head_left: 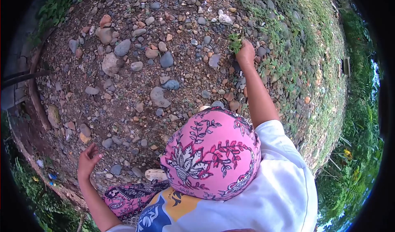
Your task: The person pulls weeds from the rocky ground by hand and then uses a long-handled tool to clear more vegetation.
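Observation:
My right hand [245, 54] reaches forward over the stony ground, with its fingers closed around a small green leafy weed [235, 43]. The weed's leaves stick out on the left of the fist; its roots cannot be made out. Low vegetation [277, 63] grows among stones just to the right of this hand. On the left side, my left hand [89, 161] hovers over the ground with its fingers apart and slightly bent, holding nothing. An orange-tan stone [85, 138] lies nearest to it.
Pink patterned cloth [212, 153] covers my bent knee in the middle foreground. Loose stones, such as a large rounded one [112, 64], are scattered across the brown soil. A grassy strip [325, 67] runs along the right. A curved log [37, 88] borders the left.

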A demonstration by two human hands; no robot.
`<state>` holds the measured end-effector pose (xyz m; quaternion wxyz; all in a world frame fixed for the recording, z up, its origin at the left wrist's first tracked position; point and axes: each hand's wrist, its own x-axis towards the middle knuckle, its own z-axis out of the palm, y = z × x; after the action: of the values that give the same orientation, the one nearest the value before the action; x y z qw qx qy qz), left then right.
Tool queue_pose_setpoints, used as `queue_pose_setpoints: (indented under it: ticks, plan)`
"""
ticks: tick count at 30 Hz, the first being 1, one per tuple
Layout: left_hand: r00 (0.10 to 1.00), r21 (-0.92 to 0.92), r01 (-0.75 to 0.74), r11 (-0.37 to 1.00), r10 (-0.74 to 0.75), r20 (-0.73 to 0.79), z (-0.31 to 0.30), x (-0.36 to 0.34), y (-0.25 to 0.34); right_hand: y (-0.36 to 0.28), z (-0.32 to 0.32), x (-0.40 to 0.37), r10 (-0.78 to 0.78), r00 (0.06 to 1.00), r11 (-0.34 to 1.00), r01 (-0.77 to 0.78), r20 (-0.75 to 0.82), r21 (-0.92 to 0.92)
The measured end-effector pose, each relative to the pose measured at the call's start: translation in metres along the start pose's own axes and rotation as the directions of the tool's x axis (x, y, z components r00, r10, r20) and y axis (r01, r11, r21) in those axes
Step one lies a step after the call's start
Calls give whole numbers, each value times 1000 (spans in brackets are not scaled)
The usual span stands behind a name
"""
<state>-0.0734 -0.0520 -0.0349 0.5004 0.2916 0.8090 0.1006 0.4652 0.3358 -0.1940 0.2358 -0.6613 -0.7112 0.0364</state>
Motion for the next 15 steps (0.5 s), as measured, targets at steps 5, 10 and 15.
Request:
queue_pose_setpoints:
  ticks: [5, 10, 15]
  plan:
    - [1000, -22, 30, 999, -30, 8, 0, 4, -3, 44, -17, 12, 230, 973, 938, -216, -22, 270]
    - [999, 2, 12, 1000, -13, 33, 3, 10, 11, 79, -52, 35, 410, 908, 912, -406, 87, -65]
    - [999, 51, 0, 999, -2, 45, 6, 12, 15, 77, -50, 58, 492, 847, 856, -429, 200, -289]
